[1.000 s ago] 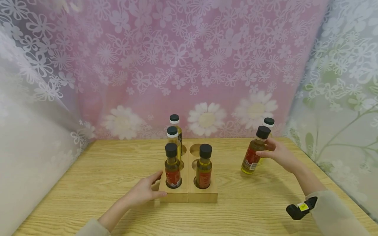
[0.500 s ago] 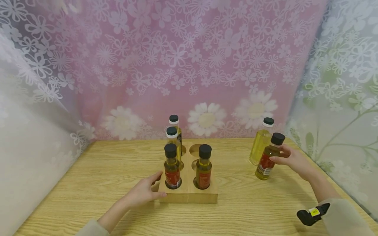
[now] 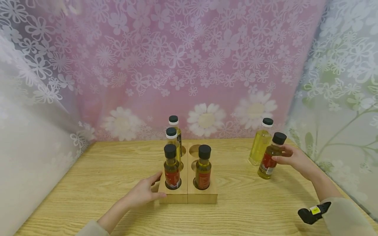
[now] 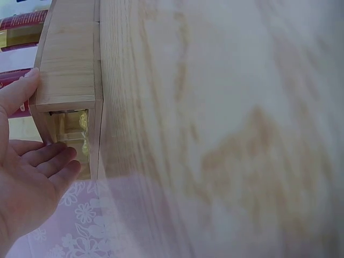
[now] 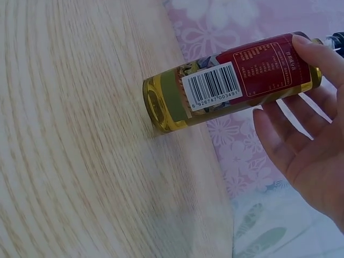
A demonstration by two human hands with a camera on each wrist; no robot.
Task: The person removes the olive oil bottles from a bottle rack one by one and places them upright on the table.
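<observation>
In the head view my right hand (image 3: 296, 160) holds a red-labelled oil bottle (image 3: 270, 157) with a black cap, thumb on one side and fingers on the other. The right wrist view shows the bottle's barcode (image 5: 212, 85); its base is close to the tabletop, and I cannot tell whether it touches. Behind it stands a taller yellow oil bottle (image 3: 260, 146). My left hand (image 3: 143, 191) rests at the left side of a wooden bottle rack (image 3: 202, 198), thumb near the front corner. In the left wrist view its relaxed fingers (image 4: 54, 161) touch the rack's end.
The rack carries two red-labelled bottles, left (image 3: 172, 172) and right (image 3: 203, 172), in front. Two taller green-capped bottles, one nearer (image 3: 171, 132) and one farther (image 3: 173, 120), stand behind the left one. Two round holes show at right. A floral curtain (image 3: 189, 65) hangs behind the table (image 3: 118, 157).
My right hand has carried the red-labelled bottle rightward and lower, leaving the taller yellow bottle in view, with only a slight shift in the last half second. My left hand stays at the rack.
</observation>
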